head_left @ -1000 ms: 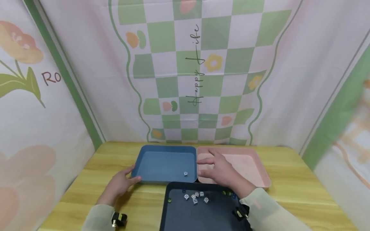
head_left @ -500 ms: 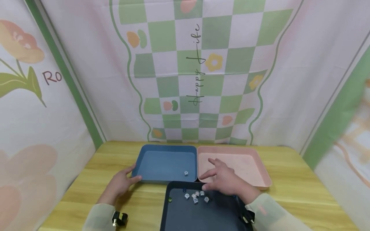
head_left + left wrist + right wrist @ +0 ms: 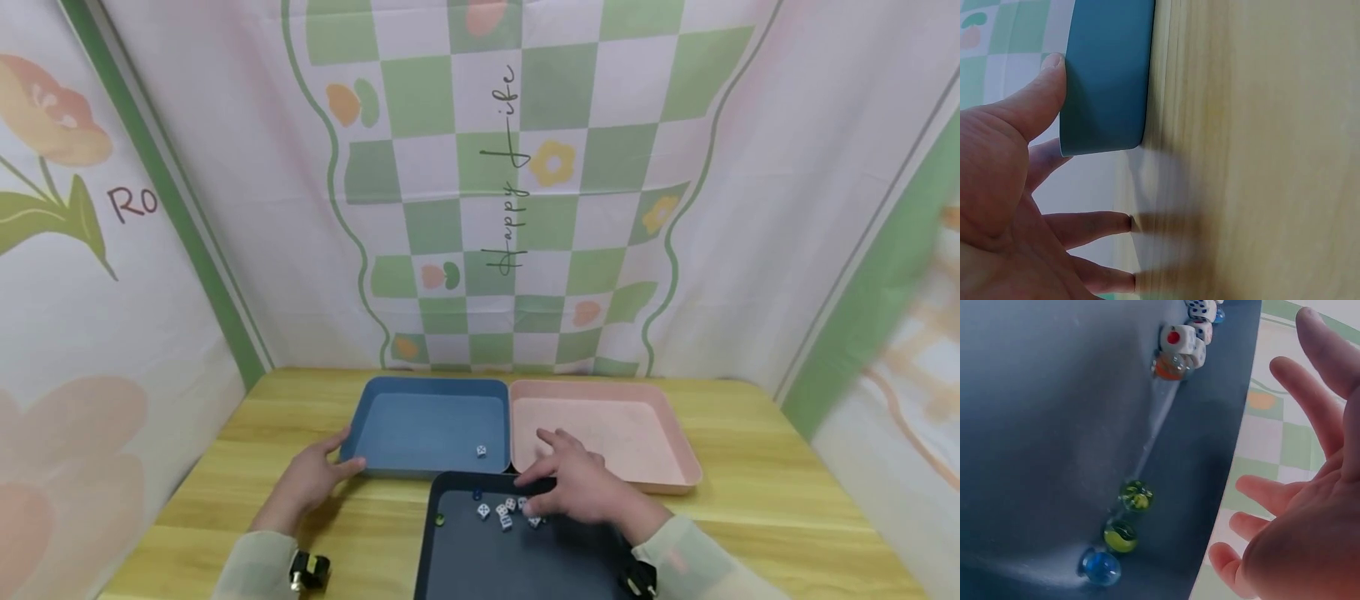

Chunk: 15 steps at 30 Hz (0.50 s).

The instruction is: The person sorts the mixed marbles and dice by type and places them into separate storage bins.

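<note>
White dice [image 3: 506,522] lie loosely clustered near the far wall of the dark tray [image 3: 510,567], under and to the left of the right hand [image 3: 581,483], the nearer of the two. As cubes, they have no long axis; the relation that seems to matter is from the thumb down to the closest die [image 3: 534,522], partly covered by it in the head view. Those fingers are spread wide with nothing visible between them, and the right wrist view shows them apart from the dice. An orange marble [image 3: 1168,367] sits just beside the dice. The left hand [image 3: 311,479], fingers straight and spread, touches the near-left corner of the blue tray [image 3: 420,417], well apart from the cluster.
</note>
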Tool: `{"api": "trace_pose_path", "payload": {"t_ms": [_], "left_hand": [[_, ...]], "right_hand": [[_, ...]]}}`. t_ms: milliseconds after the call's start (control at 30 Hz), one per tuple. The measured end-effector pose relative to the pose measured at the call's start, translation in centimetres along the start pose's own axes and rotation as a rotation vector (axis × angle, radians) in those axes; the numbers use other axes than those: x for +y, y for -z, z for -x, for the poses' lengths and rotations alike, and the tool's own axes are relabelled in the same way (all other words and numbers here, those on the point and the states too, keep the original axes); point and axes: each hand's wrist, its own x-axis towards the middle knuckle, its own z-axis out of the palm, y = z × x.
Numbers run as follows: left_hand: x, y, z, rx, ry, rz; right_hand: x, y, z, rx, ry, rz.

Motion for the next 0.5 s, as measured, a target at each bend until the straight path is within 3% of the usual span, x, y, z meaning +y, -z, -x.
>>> {"api": "trace_pose_path", "payload": {"t_ms": [500], "left_hand": [[-0.4,-0.3,0.0,0.012,-0.01,-0.015]], "right_hand": [[0.4,-1.2,0.3,-0.052,-0.03,0.064]]}}
